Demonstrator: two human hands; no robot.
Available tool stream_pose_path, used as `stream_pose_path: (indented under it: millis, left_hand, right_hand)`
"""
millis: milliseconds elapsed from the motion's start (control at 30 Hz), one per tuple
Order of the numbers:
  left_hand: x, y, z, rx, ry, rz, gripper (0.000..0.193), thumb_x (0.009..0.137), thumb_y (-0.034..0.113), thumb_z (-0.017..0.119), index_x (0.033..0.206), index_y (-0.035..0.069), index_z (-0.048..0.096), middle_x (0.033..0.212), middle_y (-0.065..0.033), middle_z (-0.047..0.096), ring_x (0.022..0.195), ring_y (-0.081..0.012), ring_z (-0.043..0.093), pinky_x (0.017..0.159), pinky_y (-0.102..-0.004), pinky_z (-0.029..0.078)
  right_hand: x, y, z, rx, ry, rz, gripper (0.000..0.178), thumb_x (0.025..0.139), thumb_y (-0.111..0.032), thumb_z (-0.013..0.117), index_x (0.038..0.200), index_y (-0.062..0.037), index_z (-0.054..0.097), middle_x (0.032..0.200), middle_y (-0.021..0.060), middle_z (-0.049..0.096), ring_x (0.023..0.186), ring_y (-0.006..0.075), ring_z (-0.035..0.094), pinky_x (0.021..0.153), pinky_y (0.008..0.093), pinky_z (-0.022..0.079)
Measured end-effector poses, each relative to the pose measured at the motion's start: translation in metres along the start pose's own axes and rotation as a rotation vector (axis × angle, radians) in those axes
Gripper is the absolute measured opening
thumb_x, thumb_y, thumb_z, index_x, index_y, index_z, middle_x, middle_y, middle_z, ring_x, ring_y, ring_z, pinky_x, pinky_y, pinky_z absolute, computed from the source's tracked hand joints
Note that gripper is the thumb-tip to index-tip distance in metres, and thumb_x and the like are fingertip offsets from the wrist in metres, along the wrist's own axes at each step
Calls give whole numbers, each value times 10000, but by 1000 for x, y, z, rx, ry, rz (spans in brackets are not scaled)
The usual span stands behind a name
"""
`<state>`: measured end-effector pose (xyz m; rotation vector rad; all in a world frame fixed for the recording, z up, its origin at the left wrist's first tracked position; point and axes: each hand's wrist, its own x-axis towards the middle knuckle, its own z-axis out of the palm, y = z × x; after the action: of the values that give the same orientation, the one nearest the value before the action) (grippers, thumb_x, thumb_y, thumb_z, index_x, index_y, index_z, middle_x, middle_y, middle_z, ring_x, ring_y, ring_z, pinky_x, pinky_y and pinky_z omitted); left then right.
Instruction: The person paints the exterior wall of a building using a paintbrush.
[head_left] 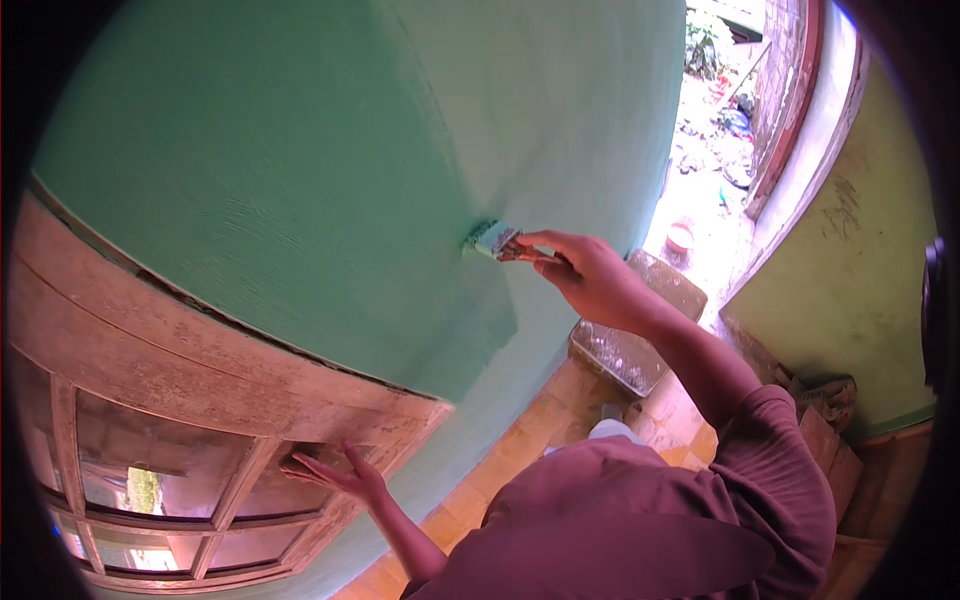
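My right hand (590,272) is closed around the handle of a paintbrush (495,240), reaching out to the wall. Green paint coats the bristles, which lie against the wall (300,180). To the left of the brush the wall is a deeper green; to the right it is paler, with an uneven edge between the two shades. Lower left, my left hand (345,478) is open with its fingers stretched out, in front of the glazed wooden window frame (255,470). Whether it touches the frame I cannot tell.
Two worn, flat-topped brownish boxes (620,355) stand on the tiled floor (565,400) below my right arm. Beyond them is a bright doorway with a small reddish bucket (680,237). A yellow-green wall (850,240) rises at right, above bundled items (830,400).
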<state>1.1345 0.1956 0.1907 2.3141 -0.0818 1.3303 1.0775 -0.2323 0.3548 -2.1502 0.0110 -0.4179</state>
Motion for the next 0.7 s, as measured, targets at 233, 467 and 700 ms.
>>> stream_pose_path:
  millis: [233,467,700]
  left_hand:
    - [2,4,-3,21,23,19,750,915,390,569,1495,66,221,1554,-255,36,1424,-470,26,1107,-627,77]
    - [1,4,-5,27,20,-9,764,913,423,546,1496,63,208,1550,-260,58,1432,-449,34,1118,-617,47]
    - [-1,6,-10,62,21,-10,791,909,456,534,1504,76,178,1562,-224,60,1438,-431,18,1125,-607,27]
  right_hand:
    - [50,-83,-54,22,330,-359,291,961,-77,517,1243,-60,585,723,-42,494,628,36,345,553,213,303]
    - [103,-162,-99,-55,530,-621,261,925,-121,557,1174,-74,621,613,27,492,526,101,386,515,284,349]
    - [133,-227,-142,-216,666,-758,306,927,-126,563,1230,-136,607,610,14,499,524,98,393,521,271,344]
